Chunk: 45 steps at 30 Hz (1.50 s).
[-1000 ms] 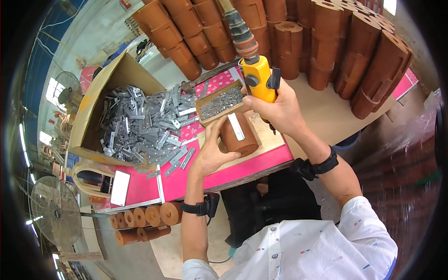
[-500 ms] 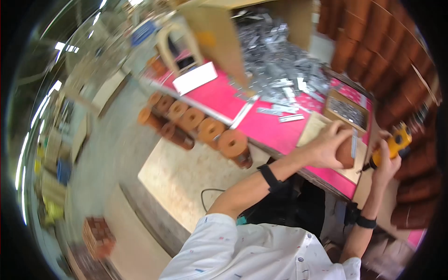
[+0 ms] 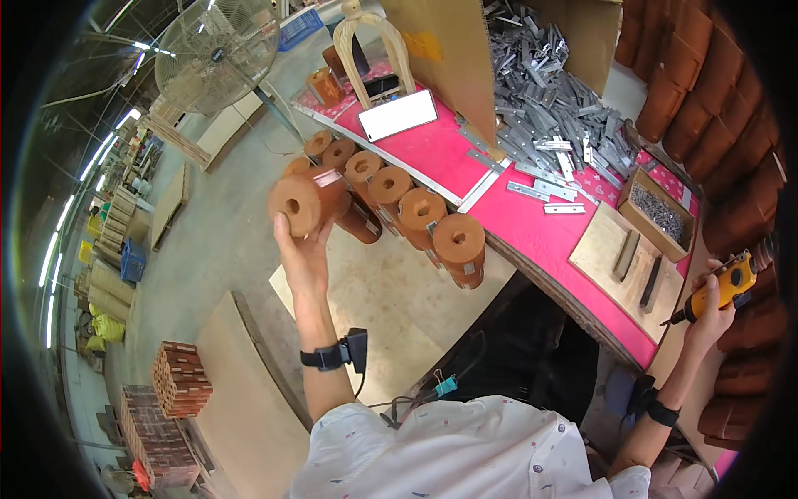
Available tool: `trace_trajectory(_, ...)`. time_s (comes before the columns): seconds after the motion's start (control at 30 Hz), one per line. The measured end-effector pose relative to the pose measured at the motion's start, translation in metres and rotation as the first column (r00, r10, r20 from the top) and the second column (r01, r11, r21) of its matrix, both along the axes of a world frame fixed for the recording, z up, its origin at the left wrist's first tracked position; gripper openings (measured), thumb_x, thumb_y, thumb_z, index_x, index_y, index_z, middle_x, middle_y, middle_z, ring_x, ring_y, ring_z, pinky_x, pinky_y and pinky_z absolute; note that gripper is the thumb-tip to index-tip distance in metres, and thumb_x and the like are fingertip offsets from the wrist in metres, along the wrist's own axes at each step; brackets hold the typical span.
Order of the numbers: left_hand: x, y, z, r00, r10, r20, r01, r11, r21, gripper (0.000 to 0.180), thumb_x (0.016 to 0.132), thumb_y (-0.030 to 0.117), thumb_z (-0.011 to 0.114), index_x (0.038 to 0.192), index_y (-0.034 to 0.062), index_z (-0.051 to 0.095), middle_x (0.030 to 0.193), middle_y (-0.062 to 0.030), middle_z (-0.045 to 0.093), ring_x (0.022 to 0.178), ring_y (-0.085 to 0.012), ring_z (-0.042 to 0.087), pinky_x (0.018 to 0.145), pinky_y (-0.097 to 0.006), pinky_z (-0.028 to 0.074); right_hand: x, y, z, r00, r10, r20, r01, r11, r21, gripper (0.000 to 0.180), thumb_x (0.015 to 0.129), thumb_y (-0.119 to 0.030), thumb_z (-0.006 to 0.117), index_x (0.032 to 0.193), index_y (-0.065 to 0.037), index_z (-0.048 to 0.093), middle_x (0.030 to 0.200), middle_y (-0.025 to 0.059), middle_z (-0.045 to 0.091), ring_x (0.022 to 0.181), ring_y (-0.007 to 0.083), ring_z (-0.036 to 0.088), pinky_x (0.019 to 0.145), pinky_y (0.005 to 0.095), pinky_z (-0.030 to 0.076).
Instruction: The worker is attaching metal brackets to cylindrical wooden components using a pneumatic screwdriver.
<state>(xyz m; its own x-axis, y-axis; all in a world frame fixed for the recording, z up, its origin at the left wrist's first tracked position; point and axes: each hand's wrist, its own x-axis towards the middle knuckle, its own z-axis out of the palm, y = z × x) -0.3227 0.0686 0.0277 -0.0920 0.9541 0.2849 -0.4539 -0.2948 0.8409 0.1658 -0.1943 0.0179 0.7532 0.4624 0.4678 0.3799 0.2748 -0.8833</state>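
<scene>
Pink-topped workbench [image 3: 432, 154] in a workshop with a concrete floor [image 3: 224, 249]: the left hand [image 3: 303, 254] grasps a brown wooden cylinder [image 3: 306, 200] beside a stacked row [image 3: 399, 204]; the right hand [image 3: 706, 308] clenches a yellow drill [image 3: 725, 287], its bit barely visible.

Workshop — metal brackets [image 3: 549, 91], floor fan [image 3: 218, 54], stacked wood.
</scene>
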Motion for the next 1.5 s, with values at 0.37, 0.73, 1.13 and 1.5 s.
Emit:
trace_trajectory(0.37,-0.063,0.107,-0.091,0.979,0.018,-0.204,-0.114,0.877,-0.467,0.081,0.085,0.054,0.062,0.142,0.0041,0.032,0.135,-0.0179,0.041,0.126,-0.0338,0.041,0.102,-0.044,0.041,-0.018,0.008,-0.001,0.999,-0.027,-0.036,0.026,0.999,-0.029,0.026,0.091,-0.010,0.058,0.114,0.003,0.055,0.082,0.0049,0.060,0.070,0.0081,0.054,0.060,0.0199,0.041)
trace_trajectory(0.73,-0.071,0.133,-0.108,0.924,0.112,-0.366,-0.284,0.842,-0.458,0.088,0.090,0.061,0.050,0.139,-0.0086,0.030,0.138,-0.0241,0.041,0.126,-0.0336,0.045,0.107,-0.047,0.035,-0.012,0.003,-0.011,1.000,0.011,-0.029,-0.011,1.000,0.007,0.042,0.092,-0.006,0.057,0.131,0.001,0.043,0.109,0.0094,0.059,0.073,0.0104,0.056,0.063,0.0226,0.046)
trace_trajectory(1.13,-0.083,0.123,-0.167,0.904,0.297,-0.308,-0.394,0.859,-0.327,0.069,0.093,0.029,0.057,0.144,-0.0045,0.026,0.143,-0.0219,0.038,0.129,-0.0314,0.042,0.106,-0.043,0.035,-0.017,0.004,-0.013,1.000,0.005,-0.027,-0.005,1.000,-0.020,0.047,0.092,-0.005,0.055,0.135,0.002,0.038,0.108,0.0107,0.058,0.075,0.0109,0.056,0.066,0.0238,0.046)
trace_trajectory(1.5,-0.024,0.136,-0.268,0.751,0.470,-0.463,-0.550,0.834,-0.045,0.092,0.063,-0.003,0.080,0.136,0.0043,0.026,0.129,-0.0153,0.045,0.121,-0.0298,0.047,0.102,-0.039,0.041,-0.024,0.004,-0.013,0.999,-0.052,-0.014,0.051,0.996,-0.070,0.040,0.091,-0.006,0.056,0.128,0.003,0.042,0.105,0.0103,0.059,0.073,0.0110,0.056,0.062,0.0227,0.045)
